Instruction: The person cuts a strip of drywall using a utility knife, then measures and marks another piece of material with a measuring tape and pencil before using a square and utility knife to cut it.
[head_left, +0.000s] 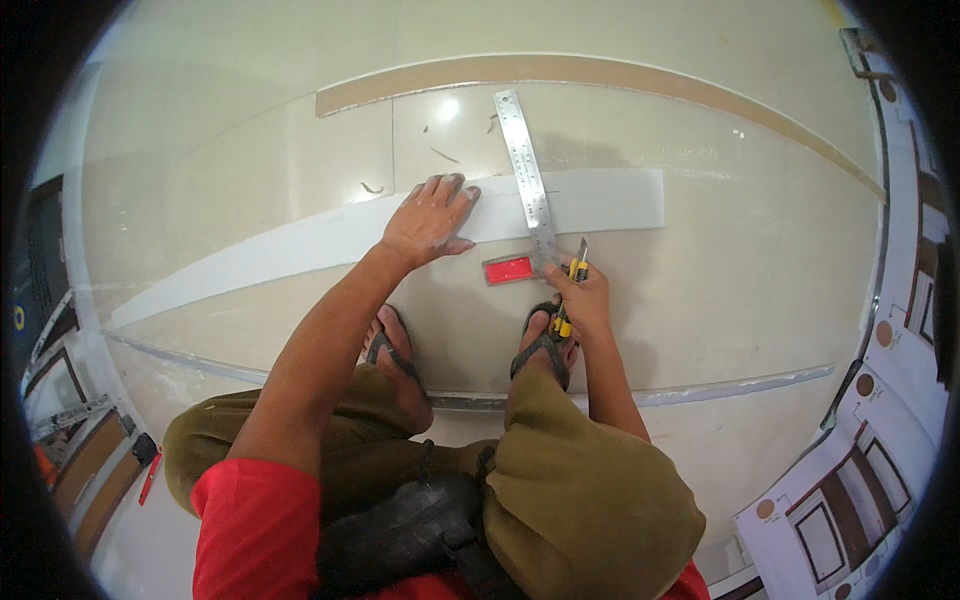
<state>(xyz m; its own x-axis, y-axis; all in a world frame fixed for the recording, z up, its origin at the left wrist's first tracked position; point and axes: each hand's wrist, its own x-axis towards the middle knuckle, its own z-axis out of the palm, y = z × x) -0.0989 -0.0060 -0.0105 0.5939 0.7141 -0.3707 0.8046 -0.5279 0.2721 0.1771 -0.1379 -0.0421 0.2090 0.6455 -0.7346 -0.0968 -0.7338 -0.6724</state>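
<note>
A long white strip (300, 238) lies across the glossy tiled floor. My left hand (430, 222) rests flat on it, fingers spread. To the right, a try square (524, 165) has its metal ruler blade laid across the strip and its red-faced stock (510, 270) on the near side. My right hand (588, 300) is closed around a yellow and black utility knife (581, 270), whose blade points away from me. The thumb and fingertips of that hand touch the square's corner. A short dark line shows on the strip beside the blade.
Beyond lies a long brown strip (540, 70) with a pale edge. Dark shavings (445, 156) are scattered on the floor. Another narrow strip (740, 388) runs behind my sandalled feet. Printed sheets (850, 510) stand at the right; a red tool (150, 478) lies at the left.
</note>
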